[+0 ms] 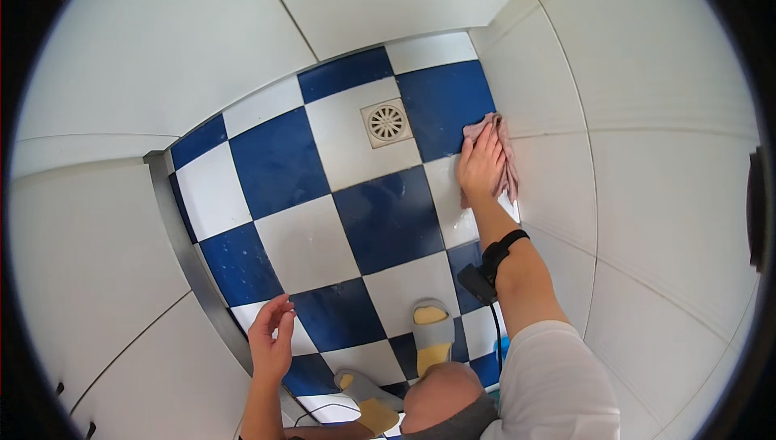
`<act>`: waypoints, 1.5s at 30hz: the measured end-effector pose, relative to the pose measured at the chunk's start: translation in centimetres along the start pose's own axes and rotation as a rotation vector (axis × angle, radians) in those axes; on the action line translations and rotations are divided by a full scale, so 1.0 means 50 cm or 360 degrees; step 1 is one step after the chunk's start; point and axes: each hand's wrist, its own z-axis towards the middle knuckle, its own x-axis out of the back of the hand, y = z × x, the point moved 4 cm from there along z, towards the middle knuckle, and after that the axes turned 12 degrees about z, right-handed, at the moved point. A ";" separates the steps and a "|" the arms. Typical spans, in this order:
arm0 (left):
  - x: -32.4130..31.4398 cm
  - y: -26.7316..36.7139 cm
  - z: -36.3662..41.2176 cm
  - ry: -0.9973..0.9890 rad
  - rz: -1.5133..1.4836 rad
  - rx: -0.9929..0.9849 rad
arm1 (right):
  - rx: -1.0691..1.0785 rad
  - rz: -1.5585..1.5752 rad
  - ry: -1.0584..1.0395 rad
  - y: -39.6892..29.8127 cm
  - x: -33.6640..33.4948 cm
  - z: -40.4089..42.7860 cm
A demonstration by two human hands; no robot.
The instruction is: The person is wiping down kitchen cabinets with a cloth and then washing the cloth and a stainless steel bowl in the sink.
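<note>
My right hand [483,164] lies over a crumpled pink cloth [508,158], pressing it to the tiled floor where the floor meets the right wall. Its fingers are stretched forward, and cloth shows around the fingertips and beyond the outer edge of the hand. The blue and white checkered floor [388,220] spreads between my two hands. At the lower left, my left hand [273,334] hovers with slightly curled fingers and a gap at the thumb, holding nothing.
A round drain grate [387,123] is set in the floor ahead. White cabinet fronts [103,240] with a grey plinth [182,246] line the left. The tiled wall [558,179] rises on the right. My slippered feet [434,337] and bare knee [439,394] are below. A cable [498,337] hangs from my right forearm's black device [485,276].
</note>
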 end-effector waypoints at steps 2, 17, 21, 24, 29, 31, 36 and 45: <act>0.020 -0.017 -0.009 0.0042 -0.0032 0.0056 | 0.0053 -0.0047 0.0102 -0.028 -0.023 0.053; 0.112 -0.089 -0.097 0.0418 -0.0192 0.0432 | 0.0426 0.0179 -0.0302 -0.467 -0.262 0.155; 0.087 -0.069 -0.098 0.0320 -0.0185 0.0424 | 0.0958 0.0476 -0.0600 -0.613 -0.264 -0.018; 0.086 -0.077 -0.107 0.0330 -0.0210 0.0404 | 0.1539 0.0650 -0.0919 -0.672 -0.211 -0.192; 0.079 -0.063 -0.107 0.0270 -0.0193 0.0365 | 0.1988 0.1037 -0.1534 -0.541 -0.092 -0.389; 0.075 -0.059 -0.094 0.0279 -0.0223 0.0260 | 0.1993 0.0917 -0.1454 -0.412 -0.069 -0.397; 0.077 -0.066 -0.087 0.0278 -0.0227 0.0277 | 0.0717 0.0979 -0.1643 -0.175 0.090 -0.241; 0.034 -0.066 -0.064 0.0123 -0.0116 0.0198 | 0.0359 0.0093 -0.0102 -0.034 0.022 -0.055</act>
